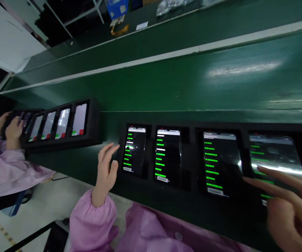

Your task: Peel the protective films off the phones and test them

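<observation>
A black tray (190,180) holds several phones with dark screens and rows of green text. My left hand (107,169) is beside the tray's left end, fingers apart and holding nothing, nearest to the leftmost phone (135,150). To its right lies a second phone (167,154), then a third phone (221,162). Over the rightmost phone (274,150) is my right hand (292,199), with its fingers stretched out and nothing held; it covers the lower part of that screen. Whether a fingertip touches the glass I cannot tell.
At the left, a second black tray (94,124) holds phones with pale screens, and another person's hands (14,127) are at its far end. A green bench surface (151,87) runs behind the trays. Further back are a blue bin (118,8) and plastic bags (169,7).
</observation>
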The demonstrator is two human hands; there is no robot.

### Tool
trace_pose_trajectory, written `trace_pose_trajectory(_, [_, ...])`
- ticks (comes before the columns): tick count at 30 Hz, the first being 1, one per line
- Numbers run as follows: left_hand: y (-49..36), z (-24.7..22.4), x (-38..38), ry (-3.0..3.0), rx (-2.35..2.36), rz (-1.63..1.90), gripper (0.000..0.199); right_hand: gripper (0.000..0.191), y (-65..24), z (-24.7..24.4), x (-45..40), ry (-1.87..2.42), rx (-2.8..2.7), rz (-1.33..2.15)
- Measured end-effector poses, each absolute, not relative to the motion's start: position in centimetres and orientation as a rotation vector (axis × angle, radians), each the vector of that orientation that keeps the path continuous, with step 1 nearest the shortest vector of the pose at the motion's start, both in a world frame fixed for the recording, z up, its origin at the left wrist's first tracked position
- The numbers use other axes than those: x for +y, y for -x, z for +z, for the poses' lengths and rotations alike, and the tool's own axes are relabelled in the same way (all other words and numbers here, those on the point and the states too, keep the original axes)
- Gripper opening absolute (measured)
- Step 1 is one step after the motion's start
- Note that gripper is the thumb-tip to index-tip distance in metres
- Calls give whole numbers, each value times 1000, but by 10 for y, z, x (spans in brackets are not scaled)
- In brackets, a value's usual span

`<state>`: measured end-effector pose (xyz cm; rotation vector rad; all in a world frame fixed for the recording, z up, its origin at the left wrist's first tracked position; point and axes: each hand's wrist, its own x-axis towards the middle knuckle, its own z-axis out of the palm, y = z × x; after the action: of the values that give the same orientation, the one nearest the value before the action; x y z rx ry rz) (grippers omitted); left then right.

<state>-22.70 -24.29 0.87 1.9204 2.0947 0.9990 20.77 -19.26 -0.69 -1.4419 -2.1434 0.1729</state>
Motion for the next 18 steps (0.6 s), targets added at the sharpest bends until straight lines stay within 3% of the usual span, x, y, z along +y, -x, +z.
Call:
trace_pose_trajectory(5, [244, 30, -209, -1997, 2031, 811, 53, 29, -157, 21, -152, 1057, -2380, 94])
trace_pose_trajectory(12, [244, 31, -145, -1987, 2059, 562, 65, 68, -98, 23, -96, 1239, -2475, -132])
trace_pose_trajectory(18, [231, 29, -111, -1897, 2052, 514, 57, 82, -82, 13, -64, 1373, -2396, 243])
